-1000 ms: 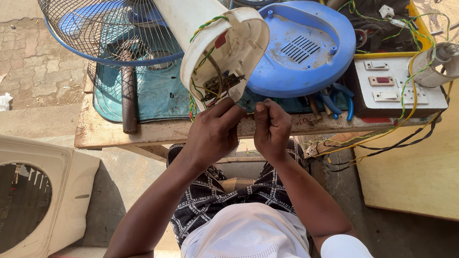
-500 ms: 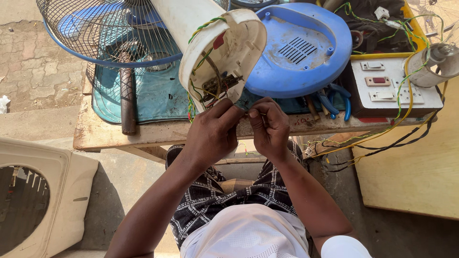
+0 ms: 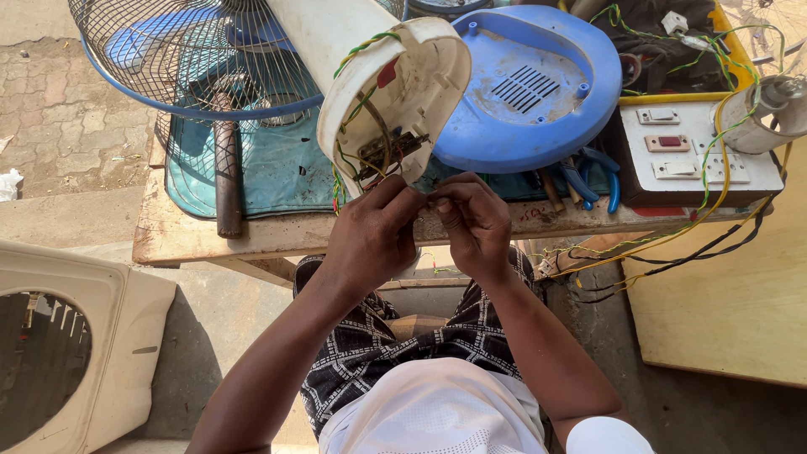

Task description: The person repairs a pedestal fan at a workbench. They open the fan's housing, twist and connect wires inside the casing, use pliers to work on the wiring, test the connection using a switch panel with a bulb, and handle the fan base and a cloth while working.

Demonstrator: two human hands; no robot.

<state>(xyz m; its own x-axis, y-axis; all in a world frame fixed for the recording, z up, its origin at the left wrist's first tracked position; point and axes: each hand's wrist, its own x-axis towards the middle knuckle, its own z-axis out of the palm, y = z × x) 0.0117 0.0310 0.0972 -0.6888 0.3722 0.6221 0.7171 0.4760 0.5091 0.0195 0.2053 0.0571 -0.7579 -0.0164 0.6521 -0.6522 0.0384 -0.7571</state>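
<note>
Nearest me, my left hand point(image 3: 370, 240) and right hand point(image 3: 477, 225) meet just off the front edge of the worn wooden counter point(image 3: 181, 240), over my lap. Both sets of fingers are pinched narrow, tips together on a thin wire end point(image 3: 427, 200) that is too small to make out clearly. Open room lies below the counter edge on either side of my forearms.

Just beyond the fingers, the cream plastic fan base housing point(image 3: 395, 92) lies tilted with its open underside facing me, its rim overhanging the counter edge; green-and-yellow wires point(image 3: 357, 109) run inside it and out over its lip.

To the left, a dark hammer point(image 3: 227, 168) lies on a teal cloth point(image 3: 277, 172) under the blue-rimmed wire fan guard point(image 3: 193, 59).

To the right, a round blue plastic cover point(image 3: 530, 88) leans behind the housing, with blue-handled pliers point(image 3: 593, 172) beneath it. Farther right sits a white switch-and-socket board point(image 3: 698, 155), its yellow and black cables trailing over the counter edge.
</note>
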